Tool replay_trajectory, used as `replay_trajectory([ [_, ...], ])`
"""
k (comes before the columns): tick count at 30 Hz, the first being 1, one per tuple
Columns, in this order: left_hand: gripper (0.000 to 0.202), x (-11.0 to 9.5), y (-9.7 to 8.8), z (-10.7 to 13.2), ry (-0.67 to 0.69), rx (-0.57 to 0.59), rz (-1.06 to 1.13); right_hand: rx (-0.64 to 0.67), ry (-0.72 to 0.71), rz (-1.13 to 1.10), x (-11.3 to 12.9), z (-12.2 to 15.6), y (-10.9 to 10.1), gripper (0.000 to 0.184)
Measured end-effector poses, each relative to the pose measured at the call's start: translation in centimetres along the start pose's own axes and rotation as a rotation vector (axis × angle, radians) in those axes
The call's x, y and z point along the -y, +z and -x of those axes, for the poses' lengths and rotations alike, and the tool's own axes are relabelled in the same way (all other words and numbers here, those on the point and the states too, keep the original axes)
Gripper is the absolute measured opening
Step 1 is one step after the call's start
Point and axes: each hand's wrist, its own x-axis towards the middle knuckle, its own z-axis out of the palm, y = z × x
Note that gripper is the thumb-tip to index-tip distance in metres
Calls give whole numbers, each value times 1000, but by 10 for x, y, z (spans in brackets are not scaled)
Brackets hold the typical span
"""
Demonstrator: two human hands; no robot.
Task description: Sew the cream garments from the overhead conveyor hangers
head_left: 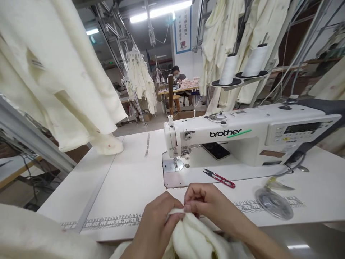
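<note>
Both hands meet at the table's front edge, pinching the edge of a cream garment (194,233). My left hand (157,216) is closed on the fabric, thumb on top. Fingers curled, my right hand (201,201) grips the same edge right beside the left thumb. The cloth hangs in folds below the fingers, towards my lap. Just beyond the hands is a white sewing machine (226,138), its presser foot (176,164) over the metal needle plate. Red-handled thread snips (219,178) lie to the right of the needle plate.
A phone (216,151) lies under the machine arm. On the right a clear round dish (273,204) sits over the printed ruler. Cream garments (61,79) hang at left, reaching the table. Thread cones (228,69) stand behind the machine. Farther back, a person (178,75) sits at another table.
</note>
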Motion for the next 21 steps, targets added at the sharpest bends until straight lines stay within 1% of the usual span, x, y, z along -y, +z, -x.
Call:
replay_trajectory([
  [1,13,1,0,1,48,-7,0,59,40,-56,-2,-4,-3,9],
  [3,16,2,2,3,144,-57,23,219,115,-154,-6,-12,-8,22],
  [5,19,5,4,5,189,-141,58,355,191,-263,-12,-18,-7,36],
  [6,20,6,5,6,189,-183,71,377,236,-338,-16,-21,-4,39],
  [8,20,10,8,8,180,-237,90,342,332,-503,-23,-23,5,39],
  [10,19,13,11,8,192,-263,117,286,399,-618,-28,-22,15,35],
  [12,17,16,14,9,181,-280,150,260,408,-645,-29,-19,21,31],
  [13,15,18,15,8,162,-290,163,247,384,-636,-28,-17,23,31],
  [14,14,19,17,8,136,-300,169,222,329,-602,-27,-15,22,31],
  [15,12,20,18,8,102,-316,169,184,242,-532,-25,-12,22,31],
  [18,10,23,24,5,-1,-430,152,-18,-53,-165,-21,-2,21,36],
  [19,10,23,26,3,-27,-480,145,-95,-109,-21,-20,0,22,35],
  [21,12,21,31,-1,-32,-552,140,-228,-127,232,-20,2,27,29],
])
